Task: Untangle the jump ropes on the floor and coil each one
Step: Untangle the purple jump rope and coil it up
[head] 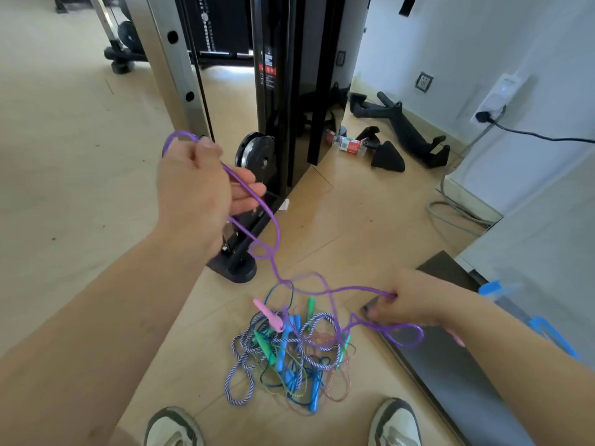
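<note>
Currently gripping purple rope (pixel 240 181) in left hand (pixel 196 191), pinching it in right hand (pixel 410 300); knot (pixel 262 252) nearer left, toward five o'clock.

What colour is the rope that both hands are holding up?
The rope is purple, seen best in the head view, stretched between the left hand and right hand.

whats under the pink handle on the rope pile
The pink handle lies on top of a green handle, blue handles and braided rope. Anything deeper is hidden by the tangle.
</note>
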Tool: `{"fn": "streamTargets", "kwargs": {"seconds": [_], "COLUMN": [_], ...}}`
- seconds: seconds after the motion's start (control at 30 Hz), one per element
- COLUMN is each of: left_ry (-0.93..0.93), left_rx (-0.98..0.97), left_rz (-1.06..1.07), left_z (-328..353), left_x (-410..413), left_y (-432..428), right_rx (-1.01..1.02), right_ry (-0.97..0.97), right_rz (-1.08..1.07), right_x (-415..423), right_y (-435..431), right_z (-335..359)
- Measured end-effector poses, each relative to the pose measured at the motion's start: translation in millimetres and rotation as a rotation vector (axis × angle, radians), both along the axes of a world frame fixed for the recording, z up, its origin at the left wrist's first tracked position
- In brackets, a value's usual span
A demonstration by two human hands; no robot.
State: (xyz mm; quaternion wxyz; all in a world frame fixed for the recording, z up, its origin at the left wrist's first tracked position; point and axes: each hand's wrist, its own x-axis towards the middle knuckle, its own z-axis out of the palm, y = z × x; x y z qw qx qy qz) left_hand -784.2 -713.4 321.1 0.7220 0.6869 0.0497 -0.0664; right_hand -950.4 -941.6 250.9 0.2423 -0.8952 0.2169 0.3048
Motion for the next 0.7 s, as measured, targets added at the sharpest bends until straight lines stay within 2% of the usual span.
{"fn": "streamTargets", "kwargs": {"seconds": [0.1,0.17,0.23,0.3,0.37,0.5,0.57,0.63,0.7], "left_ry": [0.102,0.14,0.172,0.198,0.223,0.242,0.238,0.266,0.261], "left_rx": [0.009,-0.032,-0.092,-0.147,-0.229,-0.444,-0.491,-0.362,-0.144], "left_rz": [-0.214,-0.322,-0.369,-0.375,-0.346,-0.215,-0.233,-0.341,-0.563], "left_z": [0.5,-0.8,-1.9,-3.0,-2.2,5.8,5.8,-2.7,-17.6], "left_x": [-21.6,-34.9,-41.8,-44.4,-42.9,-26.6,-20.3,-21.7,-29.9], "left_y": [-7.1,-14.4,-20.0,-23.1,-24.0,-16.2,-11.6,-11.8,-15.3], "right_rx": [0.267,0.568,0.793,0.868,0.896,0.943,0.88,0.907,1.042], "right_ry": [-0.33,-0.378,-0.405,-0.435,-0.446,-0.432,-0.523,-0.654,-0.732], "right_rz": [-0.428,-0.614,-0.57,-0.399,-0.298,-0.27,-0.257,-0.334,-0.449], "right_x": [8.8,18.1,22.2,22.6,23.6,23.0,22.8,25.8,30.2], "right_y": [10.3,22.6,34.9,45.3,49.8,45.9,49.0,56.3,62.5], "right_z": [3.7,14.0,20.7,24.9,29.1,34.1,34.8,37.0,43.7]}}
